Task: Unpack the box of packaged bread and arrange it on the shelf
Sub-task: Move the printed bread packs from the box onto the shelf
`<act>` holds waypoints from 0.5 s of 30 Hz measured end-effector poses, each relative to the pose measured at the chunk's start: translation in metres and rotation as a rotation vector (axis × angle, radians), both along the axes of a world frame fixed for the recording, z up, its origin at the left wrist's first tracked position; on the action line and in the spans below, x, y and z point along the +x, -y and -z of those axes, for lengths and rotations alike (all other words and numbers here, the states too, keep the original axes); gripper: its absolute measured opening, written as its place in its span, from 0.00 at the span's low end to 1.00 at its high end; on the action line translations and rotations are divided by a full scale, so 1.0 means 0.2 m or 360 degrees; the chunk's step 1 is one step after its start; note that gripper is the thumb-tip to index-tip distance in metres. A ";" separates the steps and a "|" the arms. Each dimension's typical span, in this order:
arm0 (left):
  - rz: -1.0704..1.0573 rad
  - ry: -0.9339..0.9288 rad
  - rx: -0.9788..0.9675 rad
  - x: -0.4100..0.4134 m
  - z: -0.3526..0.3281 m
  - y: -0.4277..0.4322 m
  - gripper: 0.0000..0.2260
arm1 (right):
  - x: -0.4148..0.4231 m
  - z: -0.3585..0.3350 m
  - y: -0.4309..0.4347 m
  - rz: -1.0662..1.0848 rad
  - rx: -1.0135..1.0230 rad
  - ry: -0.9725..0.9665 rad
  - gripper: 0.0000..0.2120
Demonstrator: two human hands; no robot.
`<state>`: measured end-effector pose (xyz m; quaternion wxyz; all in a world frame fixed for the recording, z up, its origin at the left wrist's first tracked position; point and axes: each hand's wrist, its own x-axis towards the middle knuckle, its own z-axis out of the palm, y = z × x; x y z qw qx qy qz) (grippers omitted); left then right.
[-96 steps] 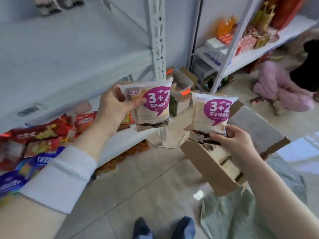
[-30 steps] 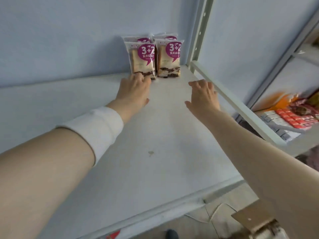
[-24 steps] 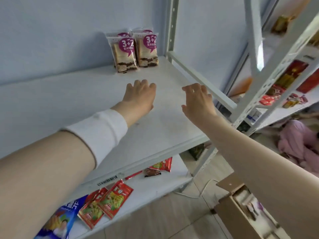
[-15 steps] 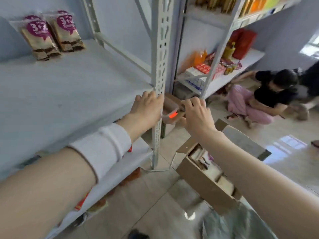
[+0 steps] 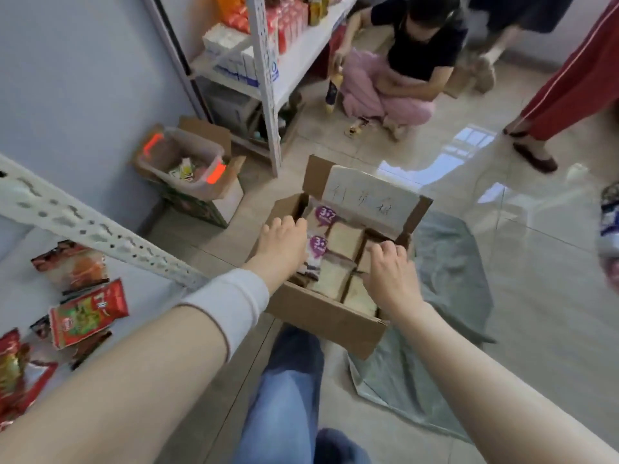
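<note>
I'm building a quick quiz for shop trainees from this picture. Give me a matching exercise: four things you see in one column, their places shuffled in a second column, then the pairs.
Things
1. bread packs
2. red snack packets
3. clear plastic bin
4. grey-green sheet

Places
A. lying on the white lower shelf at the left
B. spread on the floor, partly under the box
C. inside the open cardboard box
D. close to the wall, left of the box

Pairs: 1-C, 2-A, 3-D, 4-B
</note>
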<state>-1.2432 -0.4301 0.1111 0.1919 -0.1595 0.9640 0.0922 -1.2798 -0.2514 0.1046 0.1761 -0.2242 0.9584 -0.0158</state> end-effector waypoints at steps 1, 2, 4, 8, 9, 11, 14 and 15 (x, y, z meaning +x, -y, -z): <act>-0.0023 0.0016 0.0069 -0.10 0.11 0.03 0.15 | -0.05 0.11 0.02 0.0055 0.0024 0.0074 0.19; -0.0082 0.0035 0.0161 -0.16 0.19 0.05 0.16 | -0.07 0.18 0.04 0.0104 0.0034 0.0152 0.19; -0.0262 0.0107 0.0374 -0.31 0.37 0.11 0.18 | -0.10 0.36 0.08 0.0212 0.0025 0.0359 0.22; -0.0590 0.0145 0.0605 -0.66 0.80 0.26 0.23 | -0.22 0.80 0.22 0.0622 -0.0184 0.0828 0.29; -0.0631 0.0127 0.0634 -0.73 0.90 0.29 0.24 | -0.25 0.91 0.26 0.0732 -0.0252 0.0928 0.30; -0.0669 0.0100 0.0654 -0.85 1.10 0.33 0.27 | -0.30 1.11 0.34 0.0919 -0.0379 0.1077 0.33; -0.0727 0.0041 0.0742 -0.94 1.34 0.36 0.30 | -0.35 1.33 0.44 0.1143 -0.0576 0.1237 0.28; -0.0735 0.0000 0.0779 -0.95 1.40 0.36 0.30 | -0.35 1.38 0.46 0.1220 -0.0667 0.1259 0.25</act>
